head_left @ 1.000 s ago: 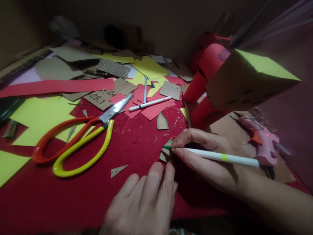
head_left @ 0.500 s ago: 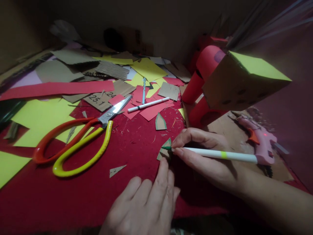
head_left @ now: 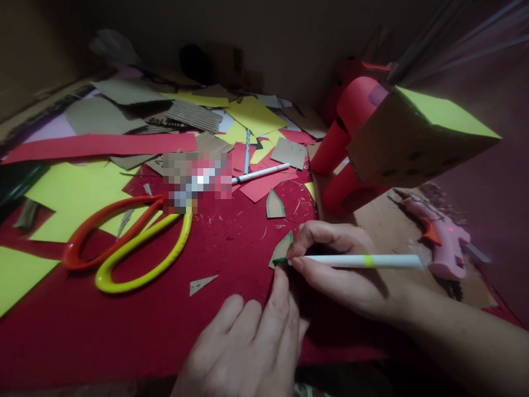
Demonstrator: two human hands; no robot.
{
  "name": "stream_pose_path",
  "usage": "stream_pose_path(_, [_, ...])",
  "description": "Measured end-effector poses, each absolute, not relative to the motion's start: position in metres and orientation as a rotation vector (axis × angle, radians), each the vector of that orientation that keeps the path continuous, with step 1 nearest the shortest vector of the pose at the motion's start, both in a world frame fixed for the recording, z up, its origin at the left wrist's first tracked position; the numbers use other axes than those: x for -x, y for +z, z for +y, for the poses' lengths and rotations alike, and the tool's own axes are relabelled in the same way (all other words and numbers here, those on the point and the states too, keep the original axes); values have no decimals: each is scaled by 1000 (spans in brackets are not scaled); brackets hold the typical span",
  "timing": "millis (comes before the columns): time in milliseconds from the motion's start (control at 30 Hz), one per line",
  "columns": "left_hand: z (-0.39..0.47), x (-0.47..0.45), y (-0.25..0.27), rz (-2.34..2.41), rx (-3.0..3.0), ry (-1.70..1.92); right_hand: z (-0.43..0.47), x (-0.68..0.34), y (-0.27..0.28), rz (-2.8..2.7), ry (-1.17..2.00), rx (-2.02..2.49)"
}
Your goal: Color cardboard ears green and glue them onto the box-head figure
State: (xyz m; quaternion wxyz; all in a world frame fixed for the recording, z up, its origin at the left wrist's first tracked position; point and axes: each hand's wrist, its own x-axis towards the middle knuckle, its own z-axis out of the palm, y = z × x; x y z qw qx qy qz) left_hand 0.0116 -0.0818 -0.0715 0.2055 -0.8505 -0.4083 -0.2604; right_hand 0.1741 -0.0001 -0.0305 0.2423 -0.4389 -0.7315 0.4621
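Observation:
My right hand (head_left: pixel 336 264) grips a white felt-tip marker (head_left: pixel 355 261) with a yellow band, and its green tip rests on a small cardboard piece (head_left: pixel 281 248). This piece has a pointed top and green along its edges; its lower part is partly covered. Stretched forward, the index finger of my left hand (head_left: pixel 248 342) presses at the piece's lower end, with nothing grasped. A second pointed cardboard piece (head_left: pixel 275 204), outlined in green, lies just beyond. To the left are large scissors (head_left: pixel 144 237) with one red and one yellow handle; their blades are blurred out.
A pink glue gun (head_left: pixel 444 237) with a red light lies at right, below a red tube construction (head_left: pixel 330 146) bearing a cardboard box (head_left: pixel 413 138). Paper and cardboard scraps (head_left: pixel 124 143) cover the back left. A marker cap or pen (head_left: pixel 260 173) and a small offcut (head_left: pixel 202 284) lie nearby.
The marker tip has slid down the cardboard piece toward my left index finger, and the marker's rear end has swung slightly. The whole view has shifted a little.

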Motion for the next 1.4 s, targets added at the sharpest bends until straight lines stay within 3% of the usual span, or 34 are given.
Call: stream_pose_path(1400, [-84, -17, -76, -1221, 2336, -792, 1, -170, -26, -1906, 1451, 1279])
